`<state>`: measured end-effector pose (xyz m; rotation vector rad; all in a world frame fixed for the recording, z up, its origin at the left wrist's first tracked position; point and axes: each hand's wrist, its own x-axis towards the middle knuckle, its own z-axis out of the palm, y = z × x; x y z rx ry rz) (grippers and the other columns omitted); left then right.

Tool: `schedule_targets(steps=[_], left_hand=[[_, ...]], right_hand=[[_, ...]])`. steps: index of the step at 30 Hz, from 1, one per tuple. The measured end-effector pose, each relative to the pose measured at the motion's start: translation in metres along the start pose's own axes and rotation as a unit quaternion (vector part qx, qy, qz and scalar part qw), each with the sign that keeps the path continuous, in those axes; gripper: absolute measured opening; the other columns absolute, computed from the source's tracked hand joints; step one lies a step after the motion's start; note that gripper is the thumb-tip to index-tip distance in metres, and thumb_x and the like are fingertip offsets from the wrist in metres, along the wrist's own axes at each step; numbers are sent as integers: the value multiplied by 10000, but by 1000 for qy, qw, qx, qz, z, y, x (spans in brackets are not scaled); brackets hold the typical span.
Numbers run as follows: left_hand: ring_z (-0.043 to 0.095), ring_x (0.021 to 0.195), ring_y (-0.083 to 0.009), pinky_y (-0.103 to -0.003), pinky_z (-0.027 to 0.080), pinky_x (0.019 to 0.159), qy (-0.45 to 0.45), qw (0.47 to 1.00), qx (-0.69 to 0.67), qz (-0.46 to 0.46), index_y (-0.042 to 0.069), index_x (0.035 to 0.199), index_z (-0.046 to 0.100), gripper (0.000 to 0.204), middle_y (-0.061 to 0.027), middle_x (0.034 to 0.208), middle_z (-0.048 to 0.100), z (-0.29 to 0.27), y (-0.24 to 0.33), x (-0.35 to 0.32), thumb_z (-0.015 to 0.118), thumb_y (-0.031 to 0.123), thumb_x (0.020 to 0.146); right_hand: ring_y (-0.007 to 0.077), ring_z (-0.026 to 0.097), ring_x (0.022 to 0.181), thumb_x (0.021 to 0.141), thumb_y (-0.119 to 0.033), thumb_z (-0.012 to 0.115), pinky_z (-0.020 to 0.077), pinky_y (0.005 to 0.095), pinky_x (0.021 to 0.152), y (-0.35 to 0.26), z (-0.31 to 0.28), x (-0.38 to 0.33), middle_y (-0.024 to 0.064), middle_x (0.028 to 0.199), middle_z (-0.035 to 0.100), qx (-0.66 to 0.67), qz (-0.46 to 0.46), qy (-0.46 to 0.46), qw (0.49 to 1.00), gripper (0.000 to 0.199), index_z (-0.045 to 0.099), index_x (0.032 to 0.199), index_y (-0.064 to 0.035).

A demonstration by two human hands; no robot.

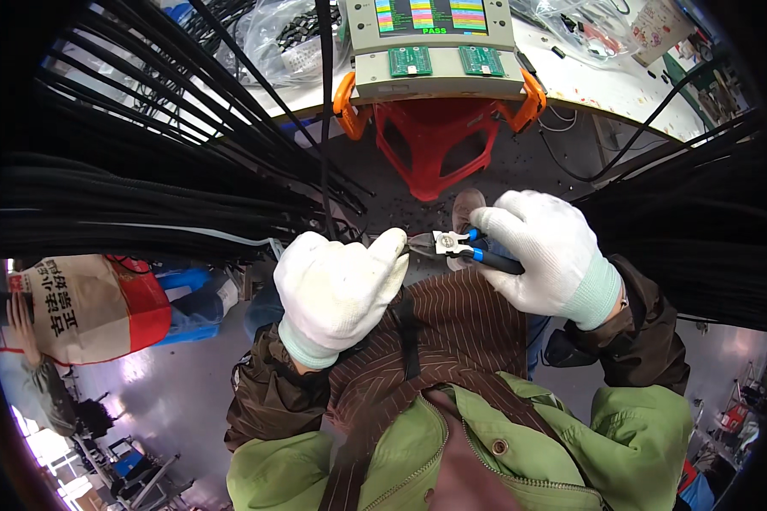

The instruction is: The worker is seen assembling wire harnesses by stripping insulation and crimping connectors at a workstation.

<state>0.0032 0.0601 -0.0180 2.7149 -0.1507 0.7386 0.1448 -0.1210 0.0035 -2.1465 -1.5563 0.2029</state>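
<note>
My right hand (545, 251), in a white glove, grips a pair of blue-handled cutting pliers (458, 245), jaws pointing left. My left hand (339, 289), also gloved, is closed with its thumb raised next to the plier jaws; it pinches the end of a black cable (325, 119) that runs up toward the bench. Both hands sit above my lap, over a brown striped apron. What lies between the jaws is too small to make out.
A beige tester box (435, 47) with a coloured screen and two green circuit boards sits on the white bench (605, 89). Thick bundles of black cables (145, 170) hang left and right. A red plastic stool (435, 149) stands below the bench. A printed sack (89, 302) lies at left.
</note>
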Motion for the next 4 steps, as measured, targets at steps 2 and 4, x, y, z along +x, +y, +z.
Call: schedule_targets(steps=[2,4], left_hand=[[437,453,-154,-289,336,462,28,999,22,35,70,915,651,297,8,549,455,2,-3,1,728,118,633],[424,455,-141,-282,334,456,37,997,45,60,73,944,644,322,24,529,415,4,-1,0,730,146,642]], right_hand=[[297,565,624,687,-214,696,449,363,563,-2,-3,-2,117,726,579,-25,34,-70,997,270,603,888,-60],[299,578,719,675,-242,709,452,357,610,8,5,-3,117,838,599,132,124,-196,964,313,597,919,-81]])
